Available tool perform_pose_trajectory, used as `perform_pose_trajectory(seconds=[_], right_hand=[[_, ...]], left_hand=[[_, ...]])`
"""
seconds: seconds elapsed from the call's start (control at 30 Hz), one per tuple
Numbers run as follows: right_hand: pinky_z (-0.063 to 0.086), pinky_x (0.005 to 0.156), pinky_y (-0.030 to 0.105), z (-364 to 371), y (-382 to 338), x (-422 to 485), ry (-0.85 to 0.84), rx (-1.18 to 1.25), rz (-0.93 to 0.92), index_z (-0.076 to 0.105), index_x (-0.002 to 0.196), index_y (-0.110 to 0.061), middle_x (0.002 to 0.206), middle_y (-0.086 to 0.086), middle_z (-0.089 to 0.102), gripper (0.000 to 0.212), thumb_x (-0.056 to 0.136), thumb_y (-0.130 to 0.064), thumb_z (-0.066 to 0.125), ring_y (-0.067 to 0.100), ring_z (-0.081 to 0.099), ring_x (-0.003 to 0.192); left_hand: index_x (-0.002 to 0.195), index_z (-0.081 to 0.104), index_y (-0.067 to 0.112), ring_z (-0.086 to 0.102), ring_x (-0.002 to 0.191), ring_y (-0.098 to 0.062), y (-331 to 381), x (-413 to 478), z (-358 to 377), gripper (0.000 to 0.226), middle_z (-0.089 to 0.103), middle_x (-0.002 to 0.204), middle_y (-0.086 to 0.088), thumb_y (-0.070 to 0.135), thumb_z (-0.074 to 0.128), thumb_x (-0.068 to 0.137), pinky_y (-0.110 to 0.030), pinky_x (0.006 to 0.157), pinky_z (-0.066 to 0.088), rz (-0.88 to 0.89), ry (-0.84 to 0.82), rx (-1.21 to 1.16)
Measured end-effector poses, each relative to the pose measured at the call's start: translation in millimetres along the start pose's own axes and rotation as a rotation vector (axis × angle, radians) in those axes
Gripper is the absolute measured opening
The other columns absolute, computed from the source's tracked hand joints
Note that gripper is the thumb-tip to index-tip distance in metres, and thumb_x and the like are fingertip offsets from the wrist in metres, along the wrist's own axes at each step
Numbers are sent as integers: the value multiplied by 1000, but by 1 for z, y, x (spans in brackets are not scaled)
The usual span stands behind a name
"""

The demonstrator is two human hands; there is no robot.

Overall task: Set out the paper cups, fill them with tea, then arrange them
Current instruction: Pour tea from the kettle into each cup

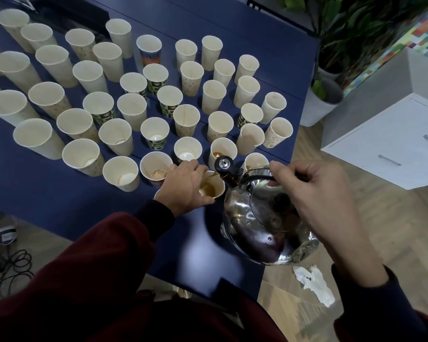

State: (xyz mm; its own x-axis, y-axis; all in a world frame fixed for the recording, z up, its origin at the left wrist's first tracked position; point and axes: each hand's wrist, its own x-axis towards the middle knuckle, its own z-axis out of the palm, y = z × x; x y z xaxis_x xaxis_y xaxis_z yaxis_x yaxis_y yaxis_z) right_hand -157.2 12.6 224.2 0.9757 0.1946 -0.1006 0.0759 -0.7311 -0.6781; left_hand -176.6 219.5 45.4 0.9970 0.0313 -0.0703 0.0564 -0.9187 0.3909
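Observation:
Several paper cups stand in rows on the blue table (59, 193), most of them empty. My left hand (183, 186) grips one paper cup (211, 187) near the table's front right, and brown tea lies in its bottom. My right hand (314, 193) holds the black handle of a shiny steel kettle (260, 220), which is tilted with its spout (224, 169) over that cup, and a thin stream of tea runs into it. A cup (156, 169) to the left and a cup (223, 150) behind also hold a little tea.
A white drawer cabinet (391, 139) stands on the wooden floor to the right, with potted plants (324, 95) behind it. A crumpled white tissue (314, 282) lies on the floor below the kettle. Black cables (8, 267) lie on the floor at the left.

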Motion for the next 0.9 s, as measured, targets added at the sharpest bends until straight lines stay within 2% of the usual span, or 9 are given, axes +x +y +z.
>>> perform_pose_trajectory(seconds=[0.1, 0.23, 0.47, 0.6, 0.7, 0.83, 0.9], right_hand=[[32, 51, 28, 0, 0, -1, -2, 2, 3, 72, 66, -7, 51, 10, 49, 42, 93, -37, 66, 9, 39, 48], [31, 48, 20, -1, 0, 0, 6, 11, -2, 72, 63, -11, 48, 5, 47, 40, 93, -36, 66, 10, 40, 46], [30, 50, 24, -2, 1, 0, 14, 16, 3, 72, 60, -17, 43, -4, 46, 39, 93, -38, 66, 9, 42, 46], [31, 52, 29, -2, 1, -1, 12, 14, -4, 72, 63, -10, 47, 4, 47, 40, 94, -36, 66, 10, 39, 46], [29, 52, 29, -2, 2, -1, 21, 25, 3, 70, 63, -6, 44, 0, 41, 43, 94, -37, 66, 10, 36, 46], [29, 54, 29, 0, 0, -3, 40, 91, 0, 64, 52, -22, 44, -6, 37, 47, 95, -39, 64, 9, 35, 47], [32, 55, 30, 3, -2, -4, 63, 103, -15, 66, 53, -27, 43, -6, 42, 44, 95, -41, 64, 9, 37, 47]], left_hand=[[112, 61, 15, 56, 104, -30, 0, 0, 1, 66, 59, 108, -6, 64, 76, 70, -42, 82, 40, 3, 0, 0], [117, 60, 16, 56, 106, -29, -1, 1, 1, 70, 59, 111, -6, 66, 75, 70, -42, 84, 42, 8, -6, 12], [123, 59, 18, 55, 111, -28, 1, 2, 0, 73, 58, 116, -4, 67, 74, 71, -41, 86, 39, 1, -25, 43], [124, 59, 18, 54, 111, -27, 0, 2, 0, 74, 58, 116, -4, 66, 75, 70, -41, 87, 40, 1, -32, 32], [123, 60, 18, 55, 110, -28, -2, 1, 1, 74, 59, 114, -4, 68, 74, 69, -42, 87, 42, 0, -31, 14], [116, 63, 16, 56, 105, -30, -4, -3, -3, 72, 59, 109, -6, 72, 62, 71, -41, 82, 40, -7, -24, -27], [115, 63, 13, 57, 100, -32, -7, -7, -7, 70, 60, 106, -8, 69, 59, 74, -43, 79, 42, -4, 19, -52]])
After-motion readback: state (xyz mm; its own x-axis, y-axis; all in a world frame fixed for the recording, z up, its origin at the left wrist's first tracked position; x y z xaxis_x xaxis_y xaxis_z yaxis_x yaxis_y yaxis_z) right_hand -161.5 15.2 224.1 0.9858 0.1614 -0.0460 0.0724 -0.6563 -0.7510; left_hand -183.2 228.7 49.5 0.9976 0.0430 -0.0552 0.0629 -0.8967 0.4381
